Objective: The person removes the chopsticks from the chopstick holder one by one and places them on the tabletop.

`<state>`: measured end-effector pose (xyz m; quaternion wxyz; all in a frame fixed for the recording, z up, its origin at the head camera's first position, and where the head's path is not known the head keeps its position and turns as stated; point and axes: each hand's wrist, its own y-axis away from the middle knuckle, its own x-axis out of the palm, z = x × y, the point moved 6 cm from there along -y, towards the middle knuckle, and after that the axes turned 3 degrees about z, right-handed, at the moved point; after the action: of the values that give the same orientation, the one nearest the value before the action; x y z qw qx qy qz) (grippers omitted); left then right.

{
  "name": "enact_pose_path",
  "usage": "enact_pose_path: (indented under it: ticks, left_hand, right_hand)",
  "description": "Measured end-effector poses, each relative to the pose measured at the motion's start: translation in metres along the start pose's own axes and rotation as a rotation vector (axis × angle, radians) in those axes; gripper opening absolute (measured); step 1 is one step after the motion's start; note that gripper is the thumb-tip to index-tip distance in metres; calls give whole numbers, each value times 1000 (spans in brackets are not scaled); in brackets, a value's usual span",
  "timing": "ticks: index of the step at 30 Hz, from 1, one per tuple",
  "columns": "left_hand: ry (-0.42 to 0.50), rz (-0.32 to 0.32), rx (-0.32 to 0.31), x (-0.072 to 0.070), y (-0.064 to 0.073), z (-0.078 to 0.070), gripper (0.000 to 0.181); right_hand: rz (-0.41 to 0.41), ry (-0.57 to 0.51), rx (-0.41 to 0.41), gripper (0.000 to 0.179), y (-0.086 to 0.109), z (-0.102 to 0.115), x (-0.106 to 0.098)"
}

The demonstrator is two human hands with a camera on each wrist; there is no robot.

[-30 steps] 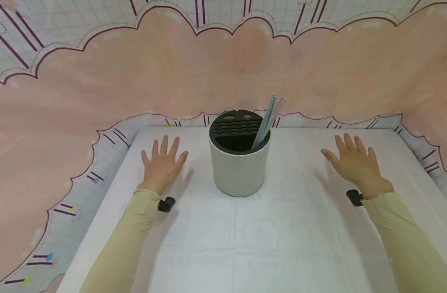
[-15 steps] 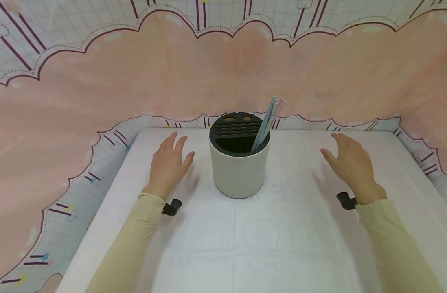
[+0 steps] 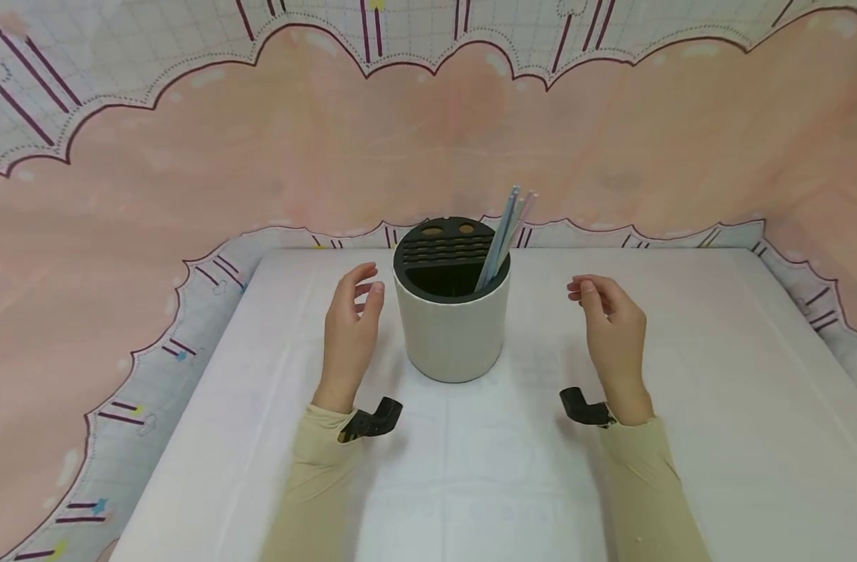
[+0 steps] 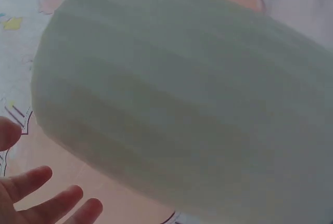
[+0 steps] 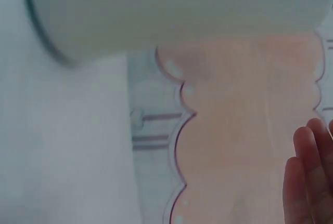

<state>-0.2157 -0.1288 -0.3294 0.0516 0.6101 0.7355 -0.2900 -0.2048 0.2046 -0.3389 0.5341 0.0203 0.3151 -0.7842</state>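
Note:
A white round desk organizer (image 3: 453, 339) with a black slotted top stands upright at the back middle of the table. Several thin pale blue and pink sticks (image 3: 499, 242), which look like straws, lean out of its open compartment to the right. Just left of the organizer is my left hand (image 3: 350, 339), fingers loosely bent, holding nothing. My right hand (image 3: 618, 339), also bare of any object, hovers farther off on the other side with its fingers bent inward. The organizer's pale wall (image 4: 177, 94) fills most of the left wrist view, near the left fingertips (image 4: 62, 200).
A white cloth or sheet covers the table (image 3: 464, 484). Behind it hangs a peach curtain-like backdrop (image 3: 428, 148) with scalloped borders. A black wrist camera (image 3: 372, 420) sits on the left wrist, another black camera (image 3: 583, 407) on the right one.
Both hands have moved inward toward the organizer from the table's sides. Their spread fingers have drawn together and bent. The organizer and sticks stay in place on the table.

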Motion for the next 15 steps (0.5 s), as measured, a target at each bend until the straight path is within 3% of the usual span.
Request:
enact_pose_path:
  ticks: [4,8,11,15]
  left_hand:
    - [170,33,-99,13,3,-1,47]
    - [313,71,-157,26,4,-5,50]
    - [372,84,-180,33,6,-8,53]
    - [359,103,-183,40,9,-13,59]
  right_hand:
    - [-21,-146,-2,23,8,38,13]
    - [-53,-200,-32,23,14,72,24]
    - [-78,-213,-74,23,16,83,32]
    - [-98,-199,-138,25,16,81,45]
